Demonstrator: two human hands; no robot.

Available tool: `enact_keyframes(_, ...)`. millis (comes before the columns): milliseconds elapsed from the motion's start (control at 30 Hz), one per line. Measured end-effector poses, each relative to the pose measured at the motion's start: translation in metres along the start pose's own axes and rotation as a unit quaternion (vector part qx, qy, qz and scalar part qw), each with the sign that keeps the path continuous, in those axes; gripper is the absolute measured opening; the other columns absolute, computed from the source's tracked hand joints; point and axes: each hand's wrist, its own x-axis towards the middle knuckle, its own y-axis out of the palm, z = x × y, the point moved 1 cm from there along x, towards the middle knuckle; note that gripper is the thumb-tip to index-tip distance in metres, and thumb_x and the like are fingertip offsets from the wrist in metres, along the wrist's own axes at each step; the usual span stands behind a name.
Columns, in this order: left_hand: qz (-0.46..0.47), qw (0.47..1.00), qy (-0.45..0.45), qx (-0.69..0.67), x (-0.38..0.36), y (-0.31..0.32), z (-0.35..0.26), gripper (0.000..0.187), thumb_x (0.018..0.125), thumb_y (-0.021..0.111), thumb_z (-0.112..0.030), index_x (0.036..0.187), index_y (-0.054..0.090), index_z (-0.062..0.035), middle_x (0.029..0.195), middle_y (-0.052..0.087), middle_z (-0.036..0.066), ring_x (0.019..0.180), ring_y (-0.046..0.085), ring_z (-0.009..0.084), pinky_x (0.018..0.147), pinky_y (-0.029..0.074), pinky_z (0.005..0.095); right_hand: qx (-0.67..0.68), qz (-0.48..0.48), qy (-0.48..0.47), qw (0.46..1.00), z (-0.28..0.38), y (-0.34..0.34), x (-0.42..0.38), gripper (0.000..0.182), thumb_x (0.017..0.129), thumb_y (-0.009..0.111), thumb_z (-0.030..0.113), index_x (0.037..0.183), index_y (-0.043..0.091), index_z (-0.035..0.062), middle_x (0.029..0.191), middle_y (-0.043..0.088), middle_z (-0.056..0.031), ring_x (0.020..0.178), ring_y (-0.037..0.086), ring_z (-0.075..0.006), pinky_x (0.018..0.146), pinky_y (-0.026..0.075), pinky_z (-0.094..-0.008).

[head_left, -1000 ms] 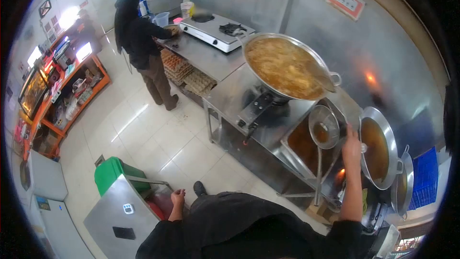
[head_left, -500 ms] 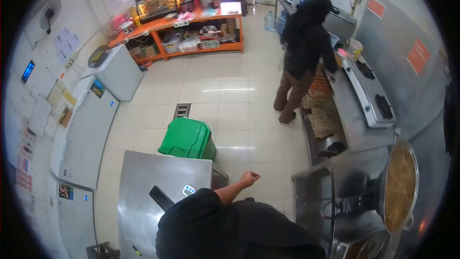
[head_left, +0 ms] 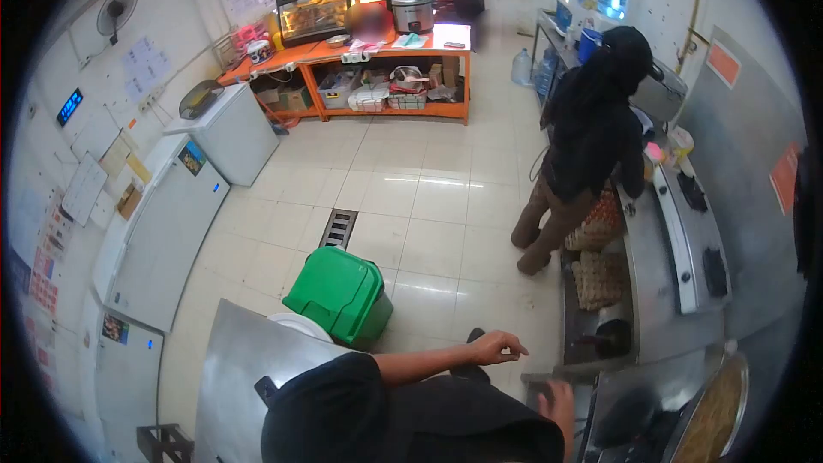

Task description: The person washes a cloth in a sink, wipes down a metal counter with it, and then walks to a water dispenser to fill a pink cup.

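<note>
My left hand (head_left: 500, 347) is held out over the floor in front of my body. Its fingers are loosely bent and apart, with nothing visible in them. Lower and to the right, my right hand (head_left: 559, 411) has its fingers spread, also holding nothing I can see. It is nearest to the steel cooking counter (head_left: 549, 375). On that side, a large wide pan (head_left: 710, 416) contains brownish liquid. A dark phone-like object (head_left: 267, 390) lies on the steel table (head_left: 236, 369) to my left, partly hidden by my sleeve.
A green lidded bin (head_left: 339, 291) stands beyond the steel table, near a floor drain (head_left: 339, 228). A person in dark clothes (head_left: 591, 129) works at the right counter, by a gas stove (head_left: 686, 240). Egg trays (head_left: 597, 280) fill the shelf below. White freezers (head_left: 163, 231) line the left wall.
My view has turned and shifted right. My left hand has moved rightward and its fingers have loosened; my right hand has come into view. My body now hides the small white timer on the table.
</note>
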Motion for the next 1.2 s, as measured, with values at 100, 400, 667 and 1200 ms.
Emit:
enact_keyframes(100, -0.048, 0.992, 0.088, 0.073, 0.042, -0.069, -0.026, 0.023, 0.084, 0.071, -0.012, 0.107, 0.072, -0.0132, 0.088, 0.070, 0.007, 0.086, 0.065, 0.0244, 0.077, 0.052, 0.0386, -0.022, -0.083, -0.201, 0.976, 0.034, 0.008, 0.119, 0.033, 0.085, 0.065, 0.012, 0.116, 0.061, 0.0015, 0.110, 0.061, -0.0210, 0.102, 0.059, -0.0376, 0.094, 0.042, -0.0461)
enact_keyframes(400, -0.308, 0.944, -0.089, 0.078, 0.048, -0.271, -0.008, 0.016, 0.083, 0.074, -0.011, 0.098, 0.073, -0.0061, 0.091, 0.072, 0.008, 0.085, 0.068, 0.0206, 0.076, 0.053, 0.0323, 0.054, 0.074, -0.418, 0.904, 0.158, 0.027, 0.394, 0.020, 0.086, 0.062, 0.010, 0.105, 0.064, 0.0039, 0.088, 0.067, -0.0164, 0.082, 0.063, -0.0346, 0.076, 0.047, -0.0452)
enact_keyframes(667, -0.524, 0.828, -0.193, 0.052, 0.014, -0.401, 0.071, 0.010, 0.083, 0.074, -0.009, 0.089, 0.073, -0.0021, 0.085, 0.072, 0.009, 0.078, 0.068, 0.0168, 0.072, 0.053, 0.0292, -0.024, 0.110, -0.582, 0.805, 0.291, 0.114, 0.554, 0.010, 0.089, 0.061, 0.015, 0.096, 0.065, 0.0098, 0.083, 0.067, -0.0055, 0.077, 0.063, -0.0240, 0.075, 0.044, -0.0377)
enact_keyframes(1200, -0.615, 0.727, -0.285, 0.110, -0.128, -0.720, 0.160, 0.018, 0.085, 0.072, -0.021, 0.085, 0.070, -0.0034, 0.077, 0.069, 0.012, 0.069, 0.067, 0.0214, 0.064, 0.052, 0.0313, 0.240, 0.260, -0.461, 0.814, 0.608, 0.296, 0.736, 0.005, 0.080, 0.069, 0.003, 0.083, 0.067, 0.0025, 0.078, 0.066, -0.0080, 0.070, 0.061, -0.0170, 0.063, 0.047, -0.0278)
